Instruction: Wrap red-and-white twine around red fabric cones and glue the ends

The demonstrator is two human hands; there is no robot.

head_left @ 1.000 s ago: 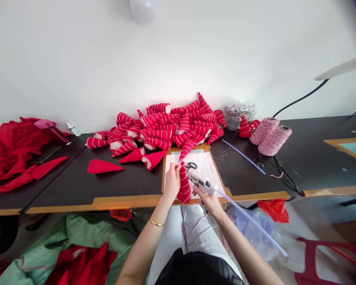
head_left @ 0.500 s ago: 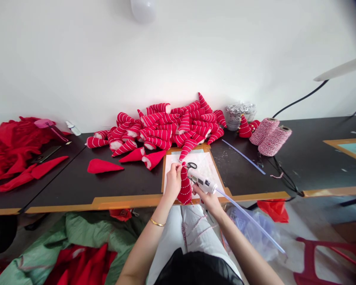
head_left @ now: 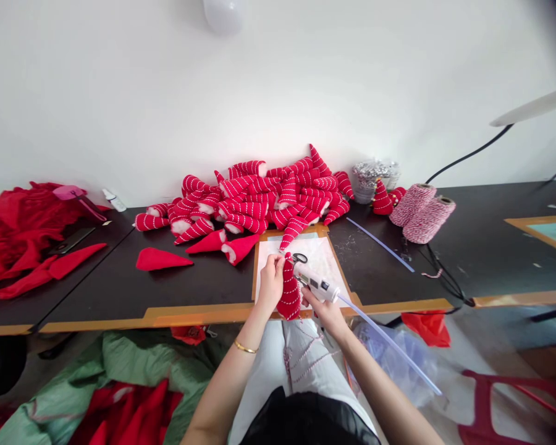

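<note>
Near the table's front edge, my left hand [head_left: 272,279] is closed on a red stuffed cone [head_left: 288,294] wound with red-and-white twine. Its narrow end points away from me. My right hand [head_left: 325,312] grips a white glue gun [head_left: 314,281], whose nozzle is close to the cone's upper part; I cannot tell if it touches. A long glue stick [head_left: 391,346] sticks out of the gun's back. Loose twine [head_left: 308,364] hangs from the cone over my lap. Scissors [head_left: 299,258] lie just beyond the cone on a white taped sheet [head_left: 327,254].
A heap of twine-wrapped cones [head_left: 254,198] rests against the wall. Plain red cones [head_left: 164,259] lie left of the sheet. Twine spools [head_left: 427,220], a spare glue stick [head_left: 380,245] and a plastic tub [head_left: 375,176] are at right. Red fabric [head_left: 23,228] is piled far left.
Almost nothing differs. The glue gun and its glue stick have shifted very slightly; both hands keep their holds.
</note>
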